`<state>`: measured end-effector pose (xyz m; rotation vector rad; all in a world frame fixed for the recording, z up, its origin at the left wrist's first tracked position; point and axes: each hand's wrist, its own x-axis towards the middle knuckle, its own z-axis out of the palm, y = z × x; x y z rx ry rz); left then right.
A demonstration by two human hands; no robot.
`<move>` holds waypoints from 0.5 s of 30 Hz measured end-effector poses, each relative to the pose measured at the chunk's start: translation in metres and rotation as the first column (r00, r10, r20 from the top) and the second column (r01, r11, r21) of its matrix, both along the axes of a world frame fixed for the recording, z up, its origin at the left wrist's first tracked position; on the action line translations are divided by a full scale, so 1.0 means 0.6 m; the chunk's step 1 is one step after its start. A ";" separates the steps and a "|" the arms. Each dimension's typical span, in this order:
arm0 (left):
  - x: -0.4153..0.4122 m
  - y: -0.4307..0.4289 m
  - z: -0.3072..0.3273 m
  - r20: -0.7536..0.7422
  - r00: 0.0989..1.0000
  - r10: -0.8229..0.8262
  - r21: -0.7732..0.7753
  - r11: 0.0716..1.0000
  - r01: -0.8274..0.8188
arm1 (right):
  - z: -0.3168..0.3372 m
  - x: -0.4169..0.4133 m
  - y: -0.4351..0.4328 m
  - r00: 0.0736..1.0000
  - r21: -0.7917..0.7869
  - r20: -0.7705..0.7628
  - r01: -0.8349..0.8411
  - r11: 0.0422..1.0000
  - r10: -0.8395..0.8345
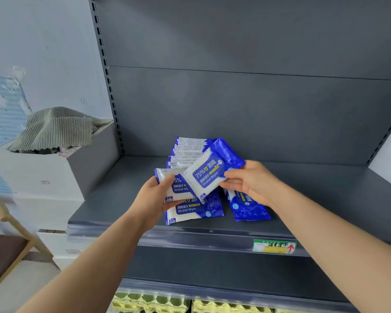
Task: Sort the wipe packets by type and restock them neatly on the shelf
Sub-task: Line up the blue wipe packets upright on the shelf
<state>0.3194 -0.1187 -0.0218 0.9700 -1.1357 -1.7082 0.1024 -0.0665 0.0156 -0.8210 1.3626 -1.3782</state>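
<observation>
Standing at the dark grey shelf (325,199), the person has both hands working just in front of its middle. The right hand (252,180) pinches a tilted packet (209,175) by its blue end. Its fingers (231,185) are closed narrow on the wrapper, with the thumb above, so the printed face turns up to be read; that hold suits checking the type. The left hand (155,199) grips a second packet (167,184) at its lower left, thumb across the front. It is kept level and partly tucked under the tilted one. The overlap looks to me like a comparison of labels, and both read as 75% alcohol wipes.

Behind the hands, toward the back panel, a row of packets (187,150) stands on edge, each leaning on the next, which saves room and keeps one kind together. Near the front edge a flat packet (196,211) lies face up. Just beside it on the right lies a loose packet (248,210), half hidden under the right wrist. Its colours match, but I cannot tell for sure that it is the same type. These loose ones seem to be waiting to join the row.

A price label (274,246) sits on the front lip toward the right. Past the left upright a white box (43,172) carries a striped cloth (57,129), and egg trays (149,303) show on the level beneath.
</observation>
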 end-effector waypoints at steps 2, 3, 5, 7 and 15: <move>-0.005 0.003 -0.005 0.016 0.999 -0.042 -0.040 0.998 0.042 | -0.012 0.004 0.003 1.000 0.030 -0.020 -0.023 0.999 0.024; -0.006 0.001 -0.009 0.041 0.998 -0.048 -0.055 0.997 0.050 | -0.016 0.006 0.005 0.993 0.064 -0.104 -0.048 0.997 0.055; -0.005 -0.002 -0.013 0.105 0.994 -0.013 -0.075 0.997 0.021 | -0.022 0.005 0.008 0.907 0.157 -0.402 -0.069 0.985 0.127; -0.004 -0.005 -0.017 0.212 0.977 0.030 -0.125 0.992 -0.003 | -0.020 -0.007 0.007 0.789 0.171 -0.604 -0.012 0.985 0.115; -0.001 -0.033 -0.016 0.661 0.738 0.135 -0.298 0.950 0.093 | -0.039 -0.075 0.008 0.631 0.425 -0.745 0.200 0.883 0.216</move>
